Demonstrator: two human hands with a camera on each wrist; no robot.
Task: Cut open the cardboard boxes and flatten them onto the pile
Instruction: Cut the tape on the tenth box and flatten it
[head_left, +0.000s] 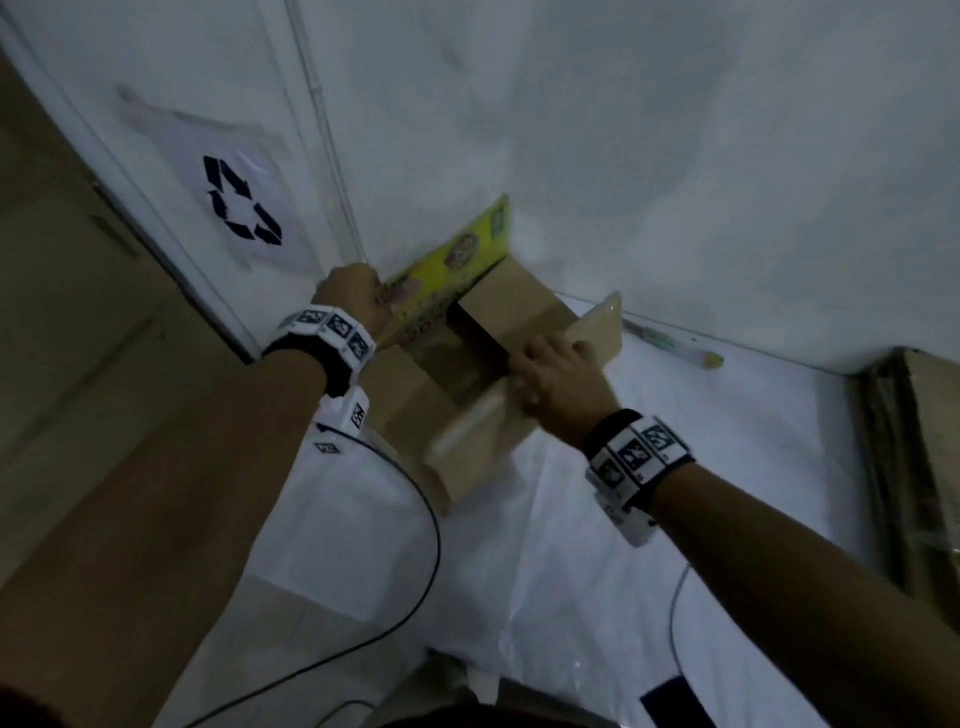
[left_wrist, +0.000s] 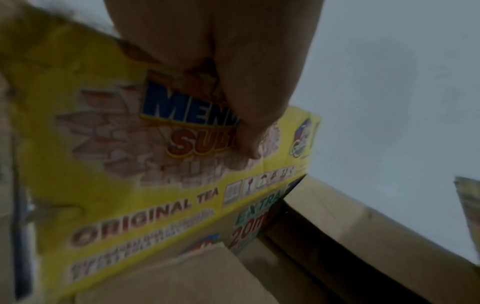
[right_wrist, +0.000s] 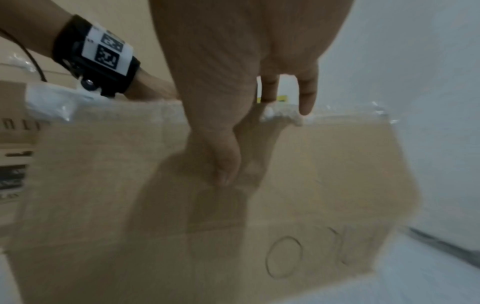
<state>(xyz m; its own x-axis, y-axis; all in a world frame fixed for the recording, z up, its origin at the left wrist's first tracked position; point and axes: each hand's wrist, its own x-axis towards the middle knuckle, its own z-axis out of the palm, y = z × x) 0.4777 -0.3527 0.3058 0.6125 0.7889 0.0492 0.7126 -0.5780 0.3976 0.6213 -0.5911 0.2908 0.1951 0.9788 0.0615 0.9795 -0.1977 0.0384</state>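
Observation:
An opened brown cardboard box (head_left: 467, 452) stands on a white-covered surface against the wall. Its yellow printed flap (head_left: 457, 254) sticks up at the far left. My left hand (head_left: 350, 293) pinches that yellow flap (left_wrist: 103, 185) near its end, thumb (left_wrist: 233, 92) on the printed face. My right hand (head_left: 558, 374) grips the box's right wall at its top edge. In the right wrist view the thumb (right_wrist: 223, 160) lies on the outside of the brown wall (right_wrist: 324, 185) and the fingers (right_wrist: 306, 92) reach over the taped edge. A green-and-white cutter (head_left: 675, 347) lies by the wall, right of the box.
A pile of flattened cardboard (head_left: 930, 467) lies at the right edge. A recycling sign (head_left: 241, 208) hangs on the white wall. A brown panel (head_left: 78, 364) stands at the left. A black cable (head_left: 434, 545) runs over the white sheet in front of the box.

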